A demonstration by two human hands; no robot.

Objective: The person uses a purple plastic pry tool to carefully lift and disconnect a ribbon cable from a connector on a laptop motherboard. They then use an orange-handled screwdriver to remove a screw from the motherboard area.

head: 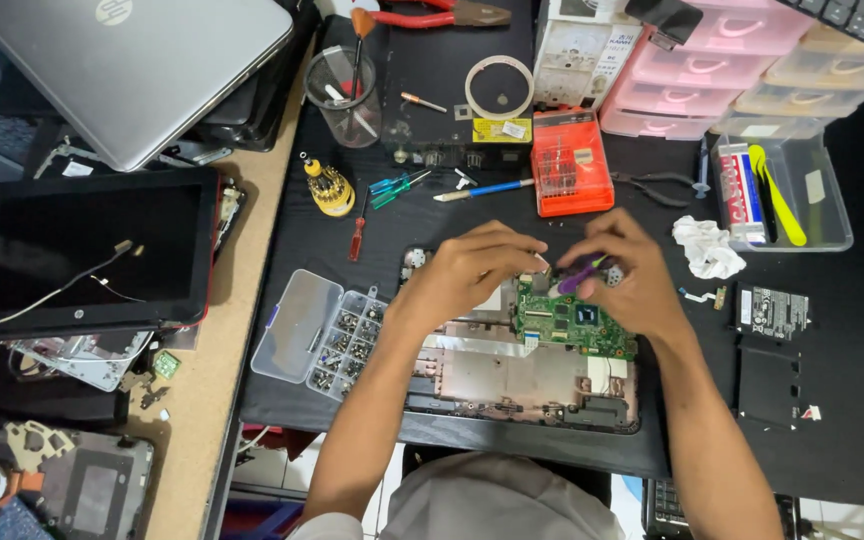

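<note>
1. Opened laptop base [512,385]: lies on the black mat, its near edge close to the table [214,350] front; bare mat to its right up to two flat black parts.
2. Green circuit board [572,322]: seated in the upper right of the base, partly under both hands.
3. Left hand [472,272]: forearm rises from the near edge, wrist bent, fingers curled down and touching the board's upper left corner; whether they pinch anything cannot be told.
4. Right hand [624,272]: forearm angles in from the right, fingers closed around a purple tool [580,276] whose tip points at the board's top edge.
5. Clear screw organiser [324,335]: lid open, just left of the base.
6. Orange bit case [572,162]: beyond the hands, near a blue-handled tool [482,189].
7. Pink drawers [697,70]: at the far edge.
</note>
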